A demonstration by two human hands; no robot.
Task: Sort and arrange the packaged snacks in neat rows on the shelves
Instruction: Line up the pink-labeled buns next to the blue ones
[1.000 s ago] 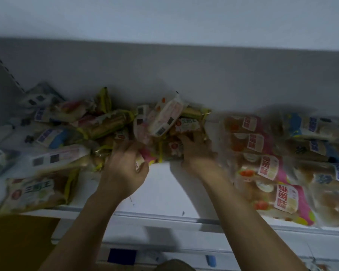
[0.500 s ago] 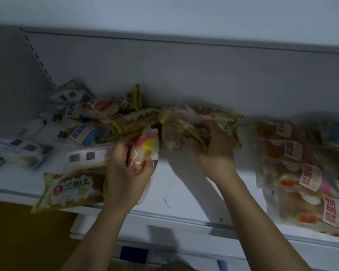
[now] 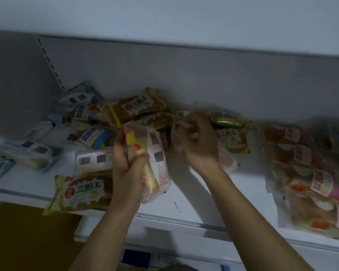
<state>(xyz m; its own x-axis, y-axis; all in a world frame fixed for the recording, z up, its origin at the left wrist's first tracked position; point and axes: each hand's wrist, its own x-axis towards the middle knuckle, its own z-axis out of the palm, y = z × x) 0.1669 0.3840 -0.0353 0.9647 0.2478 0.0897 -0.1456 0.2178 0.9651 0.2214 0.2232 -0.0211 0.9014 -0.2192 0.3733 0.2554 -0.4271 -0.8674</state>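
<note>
Packets lie jumbled at ten to twelve o'clock on the white shelf (image 3: 194,194); your left hand (image 3: 127,171) has fingers and thumb curled round a pink-and-white snack pack (image 3: 153,161), lifted clear at the centre; your right hand (image 3: 199,145) is blurred at one o'clock, fingers curled into the heap, though I cannot tell whether they hold a packet. Judging by the task, this pack belongs with the pink row (image 3: 309,173) at three o'clock; carry it across, lay it label up, edges square to the shelf lip; free one packet at a time from the heap so nothing slides off. Counted: four pink packs show in the row, overlapping; at least three brown-and-yellow packs, one (image 3: 82,192) at eight o'clock overhanging the lip; two barcoded white packs near nine; the rest too blurred to count.
</note>
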